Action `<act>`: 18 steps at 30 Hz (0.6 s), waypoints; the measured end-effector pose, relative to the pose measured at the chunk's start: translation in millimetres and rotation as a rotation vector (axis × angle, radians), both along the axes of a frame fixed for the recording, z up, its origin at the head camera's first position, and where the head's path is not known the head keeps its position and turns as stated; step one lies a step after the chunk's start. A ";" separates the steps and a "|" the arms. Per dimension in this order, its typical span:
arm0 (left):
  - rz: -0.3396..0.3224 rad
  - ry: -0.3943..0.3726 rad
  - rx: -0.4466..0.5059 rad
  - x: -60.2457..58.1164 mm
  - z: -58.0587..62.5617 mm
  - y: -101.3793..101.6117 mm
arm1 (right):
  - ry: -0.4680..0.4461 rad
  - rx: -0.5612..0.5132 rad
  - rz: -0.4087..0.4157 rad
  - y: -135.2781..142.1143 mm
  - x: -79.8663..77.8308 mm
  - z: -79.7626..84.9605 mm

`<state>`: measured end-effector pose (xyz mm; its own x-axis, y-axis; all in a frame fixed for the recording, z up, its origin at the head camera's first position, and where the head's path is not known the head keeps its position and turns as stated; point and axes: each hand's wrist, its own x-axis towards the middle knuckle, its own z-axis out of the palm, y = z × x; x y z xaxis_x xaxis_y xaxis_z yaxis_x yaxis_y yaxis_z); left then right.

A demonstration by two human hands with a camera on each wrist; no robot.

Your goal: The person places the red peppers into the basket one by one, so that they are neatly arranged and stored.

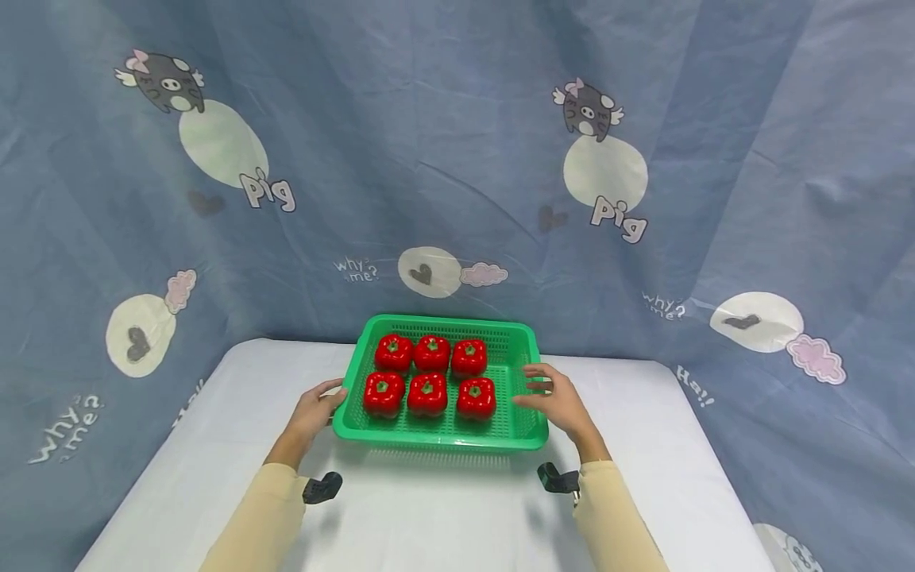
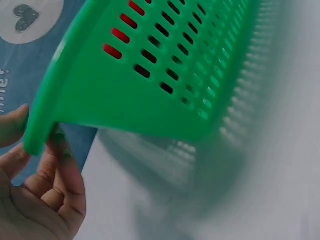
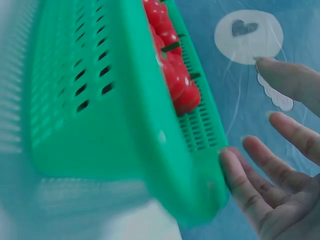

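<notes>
Several red bell peppers (image 1: 427, 395) with green stems sit in two rows of three inside a green plastic basket (image 1: 443, 438). My left hand (image 1: 312, 411) is at the basket's left rim. In the left wrist view its thumb and fingers pinch the rim's corner, some fingers tucked underneath. My right hand (image 1: 562, 401) is beside the right rim, its fingers spread apart. In the right wrist view a fingertip of that hand (image 3: 280, 192) is right at the rim, while the thumb and other fingers stand away from it. Slotted basket walls (image 2: 95, 95) show the peppers' red through the holes.
The basket is over a white table (image 1: 429, 516), towards its back edge. A blue curtain (image 1: 457, 159) with pig and heart prints hangs behind and at both sides. Each wrist wears a small black camera (image 1: 323, 488).
</notes>
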<state>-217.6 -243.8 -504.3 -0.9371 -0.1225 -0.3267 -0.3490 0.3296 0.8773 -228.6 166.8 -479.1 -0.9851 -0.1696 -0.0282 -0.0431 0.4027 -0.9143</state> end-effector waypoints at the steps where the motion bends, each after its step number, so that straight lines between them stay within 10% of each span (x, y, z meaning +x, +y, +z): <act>1: -0.005 -0.005 0.000 0.1 2.1 -0.2 | 0.000 -0.014 -0.014 1.8 1.3 -1.0; 18: -0.102 -0.012 -0.115 11.3 7.4 -19.4 | -0.059 0.018 -0.121 31.9 19.2 -20.5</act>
<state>-206.3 -263.1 -496.9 -0.9427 -0.0645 -0.3273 -0.3189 0.4621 0.8275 -209.5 198.7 -499.6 -0.9949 -0.0482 -0.0885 0.0604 0.4176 -0.9066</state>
